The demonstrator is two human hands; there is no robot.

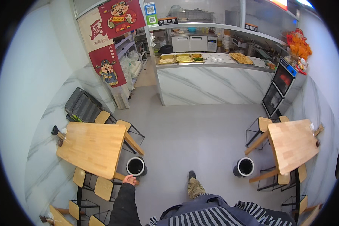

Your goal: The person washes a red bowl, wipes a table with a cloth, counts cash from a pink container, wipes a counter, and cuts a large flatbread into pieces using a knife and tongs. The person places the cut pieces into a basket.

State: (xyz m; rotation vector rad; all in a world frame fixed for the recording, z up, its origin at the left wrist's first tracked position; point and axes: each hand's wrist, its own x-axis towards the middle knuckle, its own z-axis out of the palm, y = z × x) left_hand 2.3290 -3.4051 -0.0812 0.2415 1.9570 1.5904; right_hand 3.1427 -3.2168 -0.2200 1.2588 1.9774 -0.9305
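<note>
My left hand (pixel 130 180), at the end of a dark sleeve, is beside the near leg of the left wooden table and just below a black bin with a white rim (pixel 135 166). Its fingers are loosely curled, and nothing shows in them. My right hand is out of view. One foot in a dark shoe (pixel 191 175) stands forward on the grey floor (pixel 180 135). I see camouflage trousers and a striped garment below me. Farther ahead is a marble-patterned counter (pixel 212 84) bearing metal food trays (pixel 183 58), small white cups (pixel 217 60) and a large flatbread (pixel 241 58).
Wooden tables stand at left (pixel 93 147) and right (pixel 293 144), with stools (pixel 103 188) around them. Another white-rimmed bin (pixel 245 167) is by the right table. A folded dark cot (pixel 83 104) leans at the left wall. A black cabinet (pixel 279 84) stands at the counter's right end; red curtains (pixel 108 66) hang at the left doorway.
</note>
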